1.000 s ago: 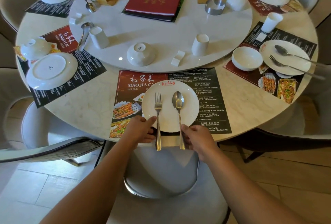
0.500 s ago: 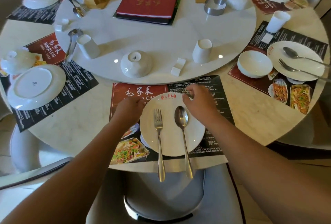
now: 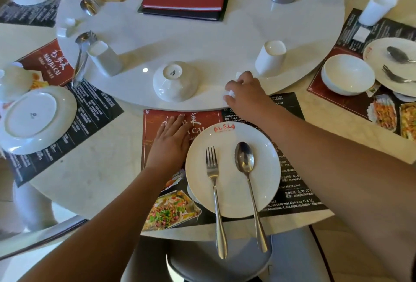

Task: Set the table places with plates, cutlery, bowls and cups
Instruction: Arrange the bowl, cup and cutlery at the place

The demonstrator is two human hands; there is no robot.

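- The left hand (image 3: 171, 144) lies flat with its fingers straight on the red end of the placemat (image 3: 292, 169), left of centre in the frame. I'd guess it is there to keep the paper from sliding while the other arm reaches over.
- The right hand (image 3: 247, 94) is up at the near rim of the turntable (image 3: 202, 40), just right of centre. Its fingers are curled over a small white block (image 3: 229, 94). It looks like a pinch, though the knuckles hide most of the piece.
- The plate (image 3: 234, 191) sits right way up in the lower middle of the frame, on the placemat. The fork (image 3: 212, 169) and the spoon (image 3: 244, 160) lie side by side across it. Their handles stick out past the near edge of the desk (image 3: 101, 169), so a nudge could tip them off.
- The bowl (image 3: 175, 81) is upside down on the turntable, just above the placemat. The cup (image 3: 270, 58) is upside down too, beside the right hand. They seem parked there within reach, not yet set at this place.
- At the right edge of the frame a second bowl (image 3: 347, 74) stands upright beside its own plate, which hints at where this one should go.
- At the left edge another plate (image 3: 36, 119) lies face down, so that place looks unfinished.
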